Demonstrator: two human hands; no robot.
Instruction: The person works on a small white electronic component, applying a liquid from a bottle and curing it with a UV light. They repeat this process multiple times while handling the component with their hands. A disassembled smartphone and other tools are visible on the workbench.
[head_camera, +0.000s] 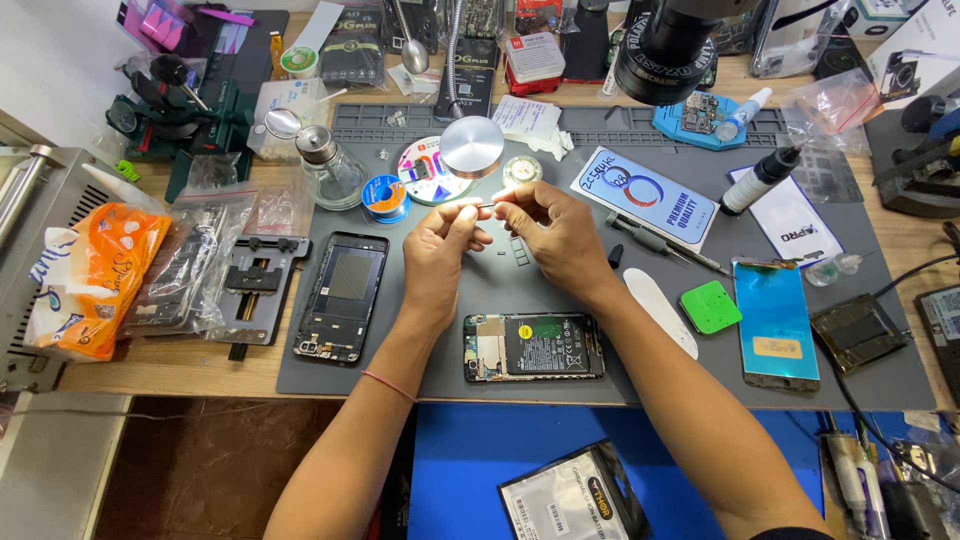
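Note:
Both my hands meet over the grey work mat (600, 385). My left hand (442, 250) and my right hand (553, 232) pinch between their fingertips a thin small white strip (487, 204), held above the mat. Below my wrists lies an opened phone body (533, 347) with its battery and circuit board showing. A bare phone frame (342, 297) lies to the left of my left forearm. A small dark part (500, 254) rests on the mat under my hands.
A phone screen (775, 322), green square pad (710, 306), white pry tool (660, 310) and screwdriver (665, 245) lie right. A glass bottle (330, 170), solder spool (384, 196), round metal lamp base (471, 146) and packets stand behind. A tissue pack (90, 275) sits far left.

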